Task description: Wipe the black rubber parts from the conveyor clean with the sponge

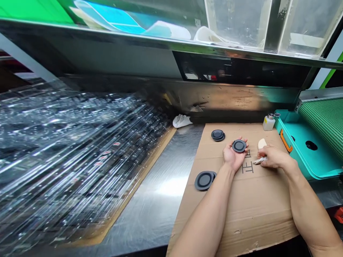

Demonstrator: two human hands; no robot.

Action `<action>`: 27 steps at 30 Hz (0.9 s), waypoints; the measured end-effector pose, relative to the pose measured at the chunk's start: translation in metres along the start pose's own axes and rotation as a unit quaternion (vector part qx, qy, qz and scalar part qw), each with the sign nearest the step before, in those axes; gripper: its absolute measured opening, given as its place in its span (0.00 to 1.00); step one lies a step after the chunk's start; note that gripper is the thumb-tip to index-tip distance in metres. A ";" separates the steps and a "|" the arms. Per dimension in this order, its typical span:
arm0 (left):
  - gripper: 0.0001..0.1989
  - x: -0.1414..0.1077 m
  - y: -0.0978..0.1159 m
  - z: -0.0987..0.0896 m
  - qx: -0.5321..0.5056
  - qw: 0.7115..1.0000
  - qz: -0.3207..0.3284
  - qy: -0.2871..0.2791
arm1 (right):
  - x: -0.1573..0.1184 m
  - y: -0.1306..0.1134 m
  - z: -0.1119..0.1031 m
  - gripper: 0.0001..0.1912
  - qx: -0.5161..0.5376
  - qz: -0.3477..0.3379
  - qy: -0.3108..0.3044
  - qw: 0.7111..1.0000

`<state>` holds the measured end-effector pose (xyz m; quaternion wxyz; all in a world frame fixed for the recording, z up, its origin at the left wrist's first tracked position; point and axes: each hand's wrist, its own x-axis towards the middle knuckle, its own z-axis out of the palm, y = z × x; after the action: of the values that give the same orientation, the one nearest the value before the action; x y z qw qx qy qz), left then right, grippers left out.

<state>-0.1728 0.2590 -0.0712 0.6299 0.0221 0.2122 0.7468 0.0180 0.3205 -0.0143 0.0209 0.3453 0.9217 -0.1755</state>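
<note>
My left hand (232,157) is palm up over the cardboard sheet (252,207), its fingers around a round dark grey disc (239,145). To its right, my right hand (271,156) grips a small, light-coloured tool (259,160) pointing left. Just beyond that hand a cream-coloured pad (262,143) shows; whether the fingers touch it, I cannot tell. Two more groups of dark discs lie on the cardboard, one at the back left (218,135) and one beside my left forearm (204,180).
Clear plastic trays (107,153) fill the left side. A white crumpled glove (182,121) lies behind the metal table (155,185). At the right stand a small white bottle (268,122), a teal bin (318,157) with black pieces and a green conveyor belt (327,117).
</note>
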 end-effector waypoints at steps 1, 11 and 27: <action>0.18 0.000 0.000 0.000 0.005 1.000 -0.002 -0.002 | 0.002 -0.002 0.002 0.07 0.016 -0.007 -0.007 1.000; 0.32 -0.011 0.001 0.006 0.087 0.991 -0.099 0.018 | 0.019 -0.023 0.012 0.07 0.149 -0.037 0.234 0.960; 0.33 -0.005 -0.033 -0.008 0.414 0.905 0.088 0.047 | 0.028 -0.035 0.031 0.10 -0.005 -0.045 0.237 0.971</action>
<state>-0.1434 0.2560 -0.0891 0.4853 0.2641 0.5292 0.6439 -0.0287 0.3031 -0.0372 -0.2042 0.3356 0.9157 -0.0853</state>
